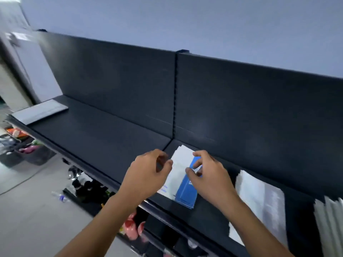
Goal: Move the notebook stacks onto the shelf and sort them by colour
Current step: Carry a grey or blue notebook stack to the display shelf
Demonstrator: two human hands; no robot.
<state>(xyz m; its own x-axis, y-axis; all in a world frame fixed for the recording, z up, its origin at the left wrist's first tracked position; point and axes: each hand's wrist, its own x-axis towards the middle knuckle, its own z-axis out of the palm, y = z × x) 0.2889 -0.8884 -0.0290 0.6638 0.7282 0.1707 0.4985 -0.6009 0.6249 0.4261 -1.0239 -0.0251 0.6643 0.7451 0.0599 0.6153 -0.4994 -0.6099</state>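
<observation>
A small stack of notebooks lies flat on the dark shelf (104, 134), just right of the upright divider: a white one (181, 158) on the left and a blue one (186, 191) partly over it. My left hand (148, 175) hovers at the white notebook's left edge with its fingers curled and nothing visibly held. My right hand (207, 173) has its fingers bent over the blue notebook's top end, and whether they pinch it is blurred. A taller white stack (259, 203) lies further right on the same shelf, and another pale stack (328, 223) sits at the right edge.
A grey flat notebook or board (39, 111) lies at the shelf's far left end. The shelf's dark back panel (241, 101) rises behind. Lower shelves hold pink items (130, 229), and bins (22, 151) and a plastic bottle (60, 196) are on the floor to the left.
</observation>
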